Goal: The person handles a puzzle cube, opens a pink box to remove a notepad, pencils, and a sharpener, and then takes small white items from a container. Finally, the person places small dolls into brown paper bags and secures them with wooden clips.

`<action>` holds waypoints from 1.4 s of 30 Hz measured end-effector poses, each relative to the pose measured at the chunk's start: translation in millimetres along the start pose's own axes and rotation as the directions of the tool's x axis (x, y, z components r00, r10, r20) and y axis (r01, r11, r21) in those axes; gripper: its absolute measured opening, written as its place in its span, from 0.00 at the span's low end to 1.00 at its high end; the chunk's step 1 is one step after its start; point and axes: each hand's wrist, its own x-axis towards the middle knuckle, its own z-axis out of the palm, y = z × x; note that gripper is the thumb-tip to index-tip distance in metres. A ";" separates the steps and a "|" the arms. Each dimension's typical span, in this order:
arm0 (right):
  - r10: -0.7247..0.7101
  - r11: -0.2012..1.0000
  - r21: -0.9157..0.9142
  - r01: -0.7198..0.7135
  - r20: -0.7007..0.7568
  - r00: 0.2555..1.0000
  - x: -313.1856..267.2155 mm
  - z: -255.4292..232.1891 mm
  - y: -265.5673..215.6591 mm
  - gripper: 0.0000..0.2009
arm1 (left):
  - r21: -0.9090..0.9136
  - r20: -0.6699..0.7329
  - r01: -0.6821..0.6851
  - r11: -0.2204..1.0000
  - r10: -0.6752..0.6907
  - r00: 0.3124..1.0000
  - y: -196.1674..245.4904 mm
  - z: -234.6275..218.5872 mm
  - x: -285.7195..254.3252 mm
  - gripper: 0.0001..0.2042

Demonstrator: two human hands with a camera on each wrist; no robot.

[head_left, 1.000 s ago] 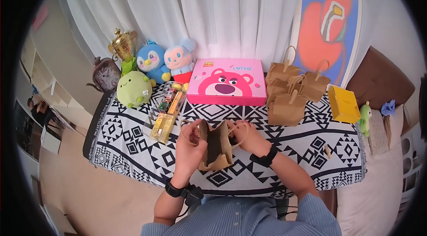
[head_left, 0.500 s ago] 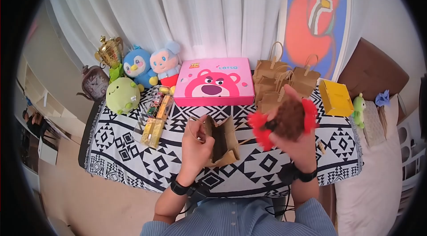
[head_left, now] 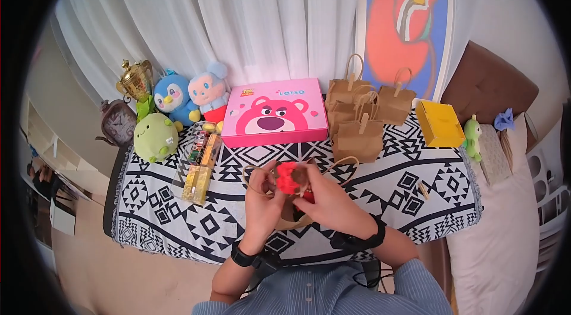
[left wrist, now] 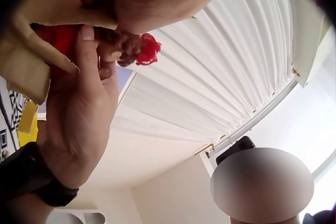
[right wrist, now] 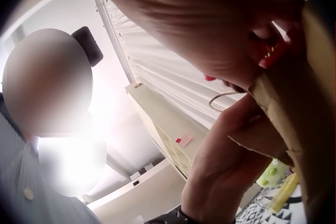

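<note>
My right hand (head_left: pixel 333 201) grips a doll (head_left: pixel 288 177) with brown curly hair and red lace on its head, over the mouth of a kraft paper bag (left wrist: pixel 21 71). In the left wrist view its thumb lies along the doll's red clothing (left wrist: pixel 55 40), which is partly inside the bag. My left hand (head_left: pixel 263 211) pinches the bag's left rim beside the doll. Twisted paper handles (head_left: pixel 345 161) stick out on both sides. Most of the bag is hidden beneath my hands in the head view.
Several kraft bags (head_left: pixel 358 139) and a yellow box (head_left: pixel 440 125) stand right of the pink Lotso box (head_left: pixel 276 116). Plush toys (head_left: pixel 156 138), a trophy (head_left: pixel 135 81) and a clear tray (head_left: pixel 197 181) are on the left. A small wooden peg (head_left: pixel 423 190) lies on the patterned cloth.
My right hand let go of the bag, came up on the right with the doll, and has now brought it left to the bag's mouth. The left hand stayed at the bag.
</note>
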 end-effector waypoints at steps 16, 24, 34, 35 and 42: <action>-0.230 0.950 -0.195 0.243 0.087 0.969 1.3 25.1 -0.9 0.20 | 0.102 -0.033 -0.001 0.995 0.005 0.999 6.1 -34.4 -28.3 0.26; -0.284 0.873 -0.395 0.286 0.067 0.957 28.0 40.4 5.4 0.06 | 0.162 0.058 0.002 0.987 -0.012 0.998 23.0 -27.2 -45.5 0.27; -0.605 0.772 -0.120 0.625 0.163 0.779 -4.3 15.5 -6.2 0.10 | -0.013 -0.169 0.075 0.997 -0.076 0.983 12.3 -57.7 -32.2 0.26; -0.612 0.778 -0.104 0.620 0.094 0.785 -13.9 -2.2 -9.2 0.10 | -0.113 -0.162 0.127 0.985 -0.144 0.976 11.0 -63.9 -31.4 0.26; -0.036 0.974 -0.226 0.033 -0.009 0.999 -52.6 -32.9 38.2 0.34 | -0.430 0.148 0.188 0.883 -0.136 0.980 3.5 -76.8 -31.4 0.42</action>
